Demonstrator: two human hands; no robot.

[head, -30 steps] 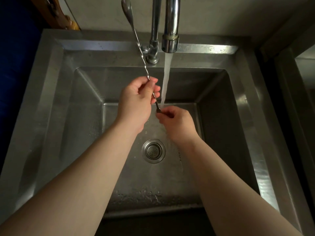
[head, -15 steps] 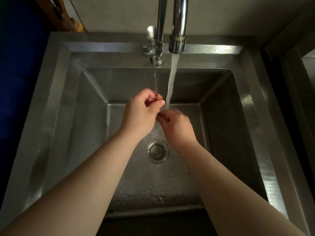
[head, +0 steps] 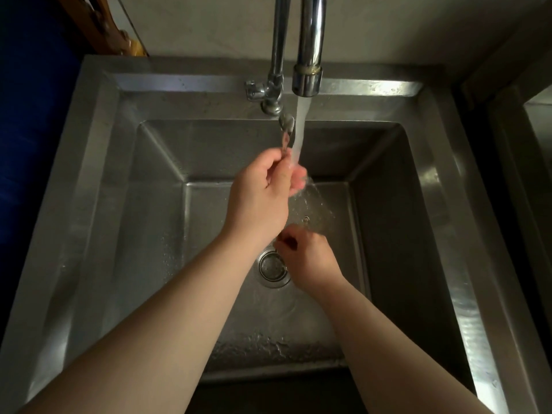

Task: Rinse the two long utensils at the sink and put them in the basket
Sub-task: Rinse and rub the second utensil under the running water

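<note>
A long twisted metal bar spoon (head: 285, 132) stands nearly upright in the steel sink (head: 98, 186). Its bowl end pokes up beside the water stream (head: 299, 130) from the tap spout (head: 307, 76). My left hand (head: 263, 198) is closed round the upper shaft, and the water splashes over its fingers. My right hand (head: 307, 261) sits lower, above the drain, pinching what looks like the spoon's lower end; that end is hidden. A second utensil and a basket are not in view.
The drain strainer (head: 273, 267) lies at the basin's centre, partly under my right hand. The tap's valve body (head: 263, 91) stands at the back rim. A wooden object (head: 101, 31) leans at the back left, and a second basin edge (head: 534, 121) shows on the right.
The spoon has slid downward through my left hand, leaving much less of it above the fist. My right hand has dropped toward the drain. Water now hits my left fingers.
</note>
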